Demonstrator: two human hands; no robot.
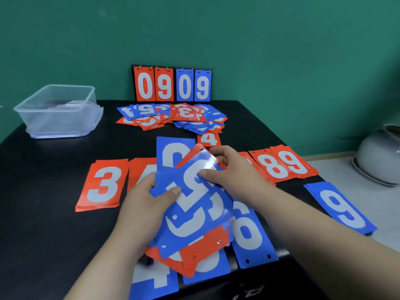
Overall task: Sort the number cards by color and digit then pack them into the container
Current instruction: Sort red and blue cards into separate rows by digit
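My left hand (149, 195) grips a fanned bundle of blue and red number cards (194, 215) from the left, thumb on top. My right hand (233, 169) pinches the top blue 5 card (190, 176) at its far end. On the black table (49, 213) lie sorted red stacks: 3 (102, 185), 8 (273, 167), 9 (295, 162) and a small 4 (208, 139). Blue cards lie flat too: a 9 (342, 210), a 6 (249, 232), a 4 (155, 280) and one behind the bundle (173, 152). A mixed unsorted heap (173, 116) lies farther back.
A clear plastic container (58, 109) stands at the table's back left corner. A scoreboard reading 0909 (172, 84) leans on the green wall. A white pot (381, 156) sits on the floor to the right, past the table edge.
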